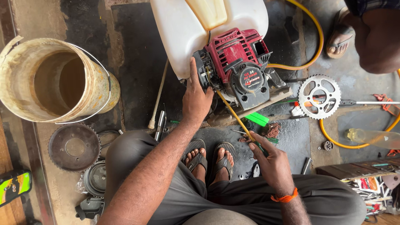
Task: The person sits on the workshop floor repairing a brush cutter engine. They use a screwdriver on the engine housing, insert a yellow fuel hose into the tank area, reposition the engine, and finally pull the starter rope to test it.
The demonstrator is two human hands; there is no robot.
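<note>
Small red-and-black petrol engine (239,68) bolted to a white plastic sprayer tank (179,29), lying on the dark floor at far centre; dirty cream plastic bucket (54,81) tipped on its side, far left; dark toothed steel disc (74,146) just below the bucket; silver chain sprocket (319,96) right of the engine, yellow hose (310,39) looping round it; left hand (196,100) flat, fingers together, pressed on the engine's left side; right hand (271,160) near centre, fingers closed round a long yellow-shafted screwdriver (233,114), tip reaching into the engine.
</note>
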